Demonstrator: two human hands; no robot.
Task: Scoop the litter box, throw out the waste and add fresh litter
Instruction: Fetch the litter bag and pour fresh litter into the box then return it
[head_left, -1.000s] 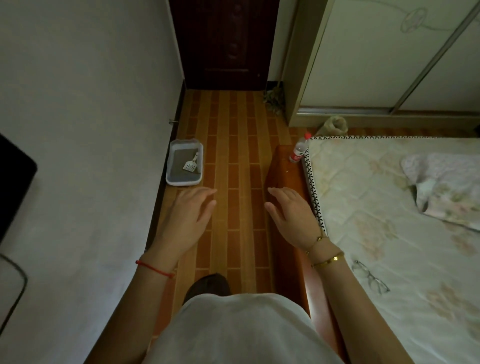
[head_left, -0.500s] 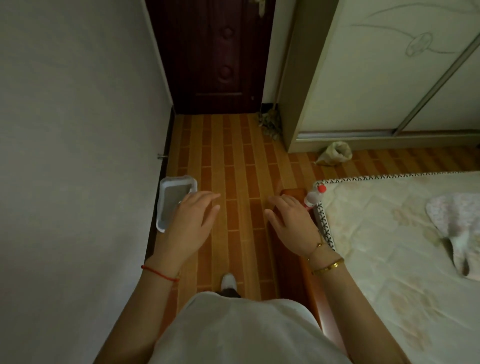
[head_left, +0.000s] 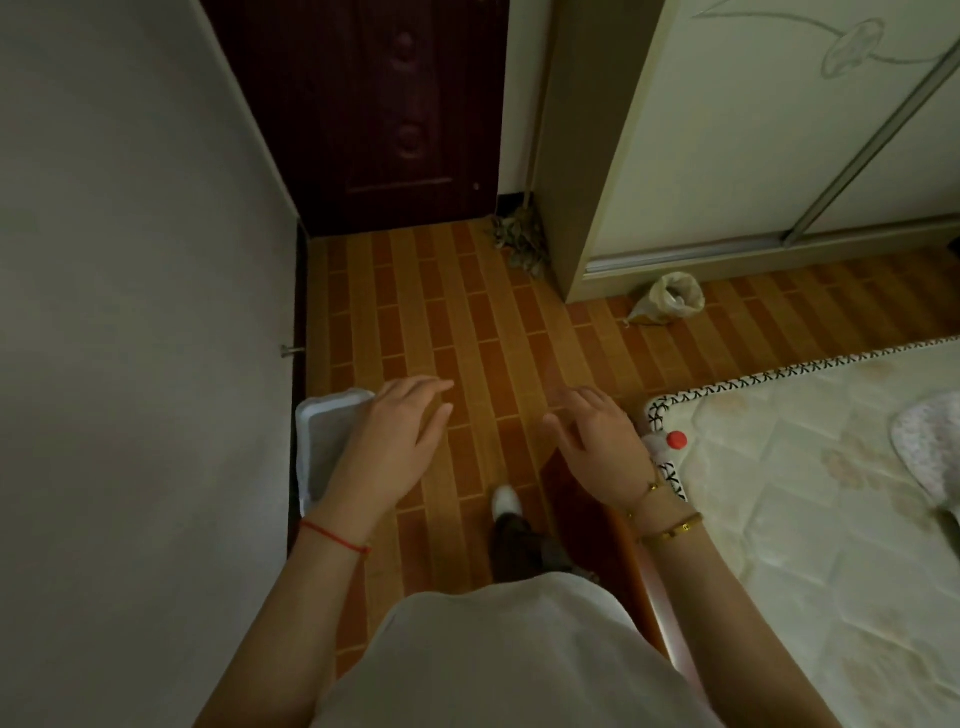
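Observation:
A white litter box (head_left: 318, 441) with grey litter sits on the floor against the left wall. My left hand (head_left: 395, 441) hovers in front of it, covering most of it, fingers spread and holding nothing. The scoop seen earlier in the box is hidden behind that hand. My right hand (head_left: 597, 447) is held out over the floor beside the bed corner, fingers apart and empty. A small open plastic bag (head_left: 667, 299) lies on the floor by the wardrobe base.
A dark wooden door (head_left: 374, 114) closes the far end of the narrow brick-patterned floor (head_left: 467, 332). A wardrobe (head_left: 727, 156) stands at right, with dried debris (head_left: 517, 239) at its corner. The bed mattress (head_left: 805, 493) fills the right side, and a red-capped bottle (head_left: 670, 441) rests at its corner.
I have walked forward along the passage. The litter box is now closer and lower in view, largely covered by my left hand. Both hands stay spread and empty.

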